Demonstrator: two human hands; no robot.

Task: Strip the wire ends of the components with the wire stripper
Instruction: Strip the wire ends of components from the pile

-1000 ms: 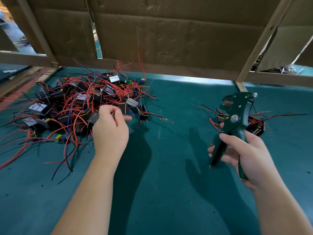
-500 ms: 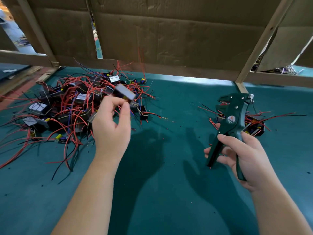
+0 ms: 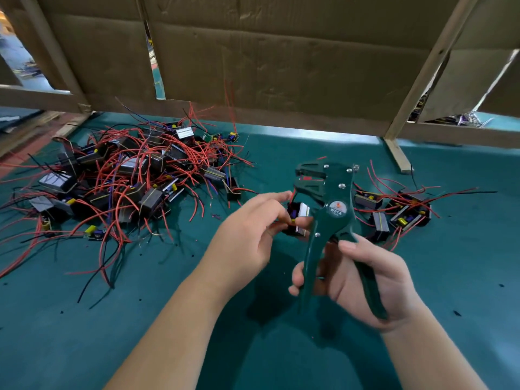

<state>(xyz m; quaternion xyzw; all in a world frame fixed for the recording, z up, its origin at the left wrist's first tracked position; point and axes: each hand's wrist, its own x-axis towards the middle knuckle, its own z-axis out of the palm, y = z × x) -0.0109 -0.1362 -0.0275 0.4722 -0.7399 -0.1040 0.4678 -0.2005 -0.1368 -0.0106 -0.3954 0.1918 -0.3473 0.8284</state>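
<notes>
My right hand (image 3: pixel 365 280) grips the handles of a dark green wire stripper (image 3: pixel 334 212), held upright with its jaws at the top pointing left. My left hand (image 3: pixel 247 232) pinches a small black component (image 3: pixel 298 218) with a silver face and thin red wires, right beside the stripper's body. One red wire runs up from the component toward the jaws. A big tangled pile of components (image 3: pixel 121 178) with red and black wires lies at the left of the table. A smaller group of components (image 3: pixel 394 212) lies at the right, behind the stripper.
The work surface is a teal mat (image 3: pixel 140 319). A cardboard wall (image 3: pixel 281 57) on a wooden frame closes the back, with a wooden post (image 3: pixel 399 153) standing on the mat at the back right. Small black wire scraps dot the mat.
My left hand lifted a component out of the left pile and carried it right to the stripper. My right hand brought the stripper left toward the middle.
</notes>
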